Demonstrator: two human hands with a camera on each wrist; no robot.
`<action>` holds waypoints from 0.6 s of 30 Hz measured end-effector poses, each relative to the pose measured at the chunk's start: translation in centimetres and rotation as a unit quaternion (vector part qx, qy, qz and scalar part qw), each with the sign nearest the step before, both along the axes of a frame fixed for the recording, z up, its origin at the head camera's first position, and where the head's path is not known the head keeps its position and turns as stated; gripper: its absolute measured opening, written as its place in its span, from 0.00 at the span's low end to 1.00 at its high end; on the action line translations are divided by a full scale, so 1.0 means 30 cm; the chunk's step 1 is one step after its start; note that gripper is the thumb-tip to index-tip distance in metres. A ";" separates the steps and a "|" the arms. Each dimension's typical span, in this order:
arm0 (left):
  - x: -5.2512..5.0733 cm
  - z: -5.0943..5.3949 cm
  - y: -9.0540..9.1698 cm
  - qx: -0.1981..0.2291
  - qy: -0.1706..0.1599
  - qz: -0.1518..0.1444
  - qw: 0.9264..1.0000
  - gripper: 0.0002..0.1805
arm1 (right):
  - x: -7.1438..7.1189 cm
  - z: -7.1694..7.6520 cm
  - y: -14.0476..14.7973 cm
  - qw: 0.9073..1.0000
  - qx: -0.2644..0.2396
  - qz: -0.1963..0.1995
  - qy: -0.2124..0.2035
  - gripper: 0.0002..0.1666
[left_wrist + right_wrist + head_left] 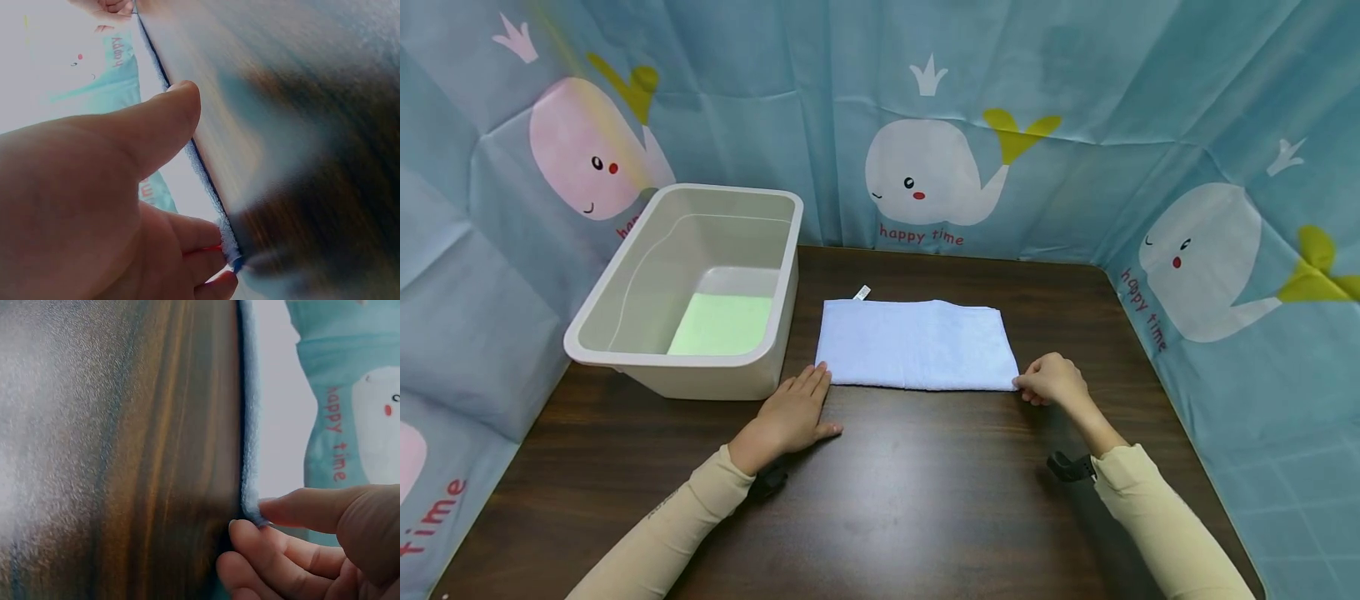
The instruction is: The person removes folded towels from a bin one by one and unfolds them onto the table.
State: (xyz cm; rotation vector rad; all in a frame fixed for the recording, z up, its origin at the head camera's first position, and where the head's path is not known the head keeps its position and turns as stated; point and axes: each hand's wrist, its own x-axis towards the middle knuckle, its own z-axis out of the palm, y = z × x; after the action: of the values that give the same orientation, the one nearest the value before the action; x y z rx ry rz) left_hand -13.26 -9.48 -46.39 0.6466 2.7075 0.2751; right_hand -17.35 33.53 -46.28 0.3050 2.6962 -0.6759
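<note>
A pale blue towel [917, 346], folded into a flat rectangle with a white tag [862, 292] at its back left, lies on the dark wooden table. My right hand [1054, 381] pinches its front right corner between thumb and forefinger; the right wrist view shows that towel corner [253, 503] in the pinch. At the front left corner, my left hand [793, 411] lies with straight fingers touching the towel and the thumb held apart. In the left wrist view the fingertips [212, 234] meet the towel's edge [206, 178].
To the left of the towel stands a large beige plastic tub [775, 375], close to my left hand. A light green cloth [722, 325] lies flat at its bottom. A blue curtain [820, 125] with whale prints hangs behind and on both sides of the table [910, 500].
</note>
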 end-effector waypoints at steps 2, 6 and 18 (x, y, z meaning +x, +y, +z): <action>-0.001 -0.003 -0.002 0.002 0.002 0.000 1.000 0.48 | -0.001 0.005 -0.001 1.000 0.006 0.001 -0.004 0.15; -0.003 -0.009 -0.003 0.002 0.003 -0.001 1.000 0.48 | -0.003 0.009 0.005 1.000 0.012 0.002 -0.012 0.17; -0.006 -0.018 -0.007 -0.001 0.005 -0.004 1.000 0.48 | -0.026 0.016 0.027 0.999 0.028 0.023 -0.022 0.20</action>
State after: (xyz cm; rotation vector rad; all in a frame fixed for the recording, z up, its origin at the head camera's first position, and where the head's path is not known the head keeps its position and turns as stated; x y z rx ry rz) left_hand -13.45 -9.68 -46.94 0.6594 2.7142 0.2693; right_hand -18.12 34.35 -45.79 0.2684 2.6743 -0.5760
